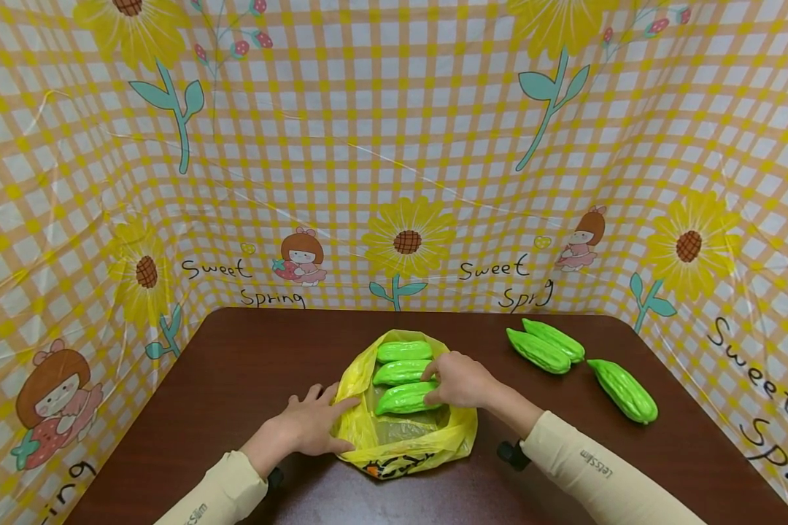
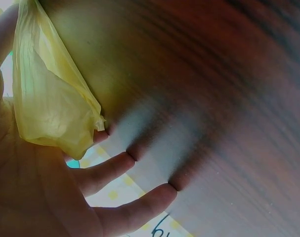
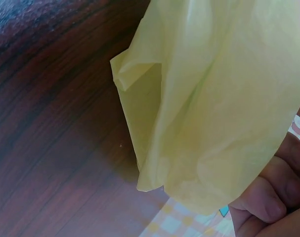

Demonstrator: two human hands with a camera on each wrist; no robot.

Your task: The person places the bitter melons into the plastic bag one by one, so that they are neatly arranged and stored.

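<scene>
While reaching over the rim of the yellow bag [image 1: 462,436], curls the fingers and thumb of the right hand [image 1: 465,379] around the right end of the near gourd [image 1: 399,399], with one fingertip extended to the middle gourd [image 1: 399,372]. Holds the left hand [image 1: 298,426] wide at the opposite rim, index finger over the plastic, thumb against the nearer edge, remaining fingers fanned out above the dark brown counter [image 1: 256,343]. Shows, from the left wrist, yellow plastic draped across the palm; from the right wrist, bent fingers [image 3: 264,200] partly covered by the bag, with the held end hidden.

Just past the middle one, shows the far gourd [image 1: 403,351], all three bright green and side by side, crosswise inside the open bag. Bears black and orange print [image 1: 399,464] on the bag's front. Farther right on the counter, shows a pair of gourds [image 1: 541,351] lying together and a single gourd [image 1: 624,391] just beside, nearer the cream sleeve [image 1: 581,463]. Beyond, includes checked cloth [image 1: 407,138] printed with sunflowers [image 1: 407,242].
</scene>
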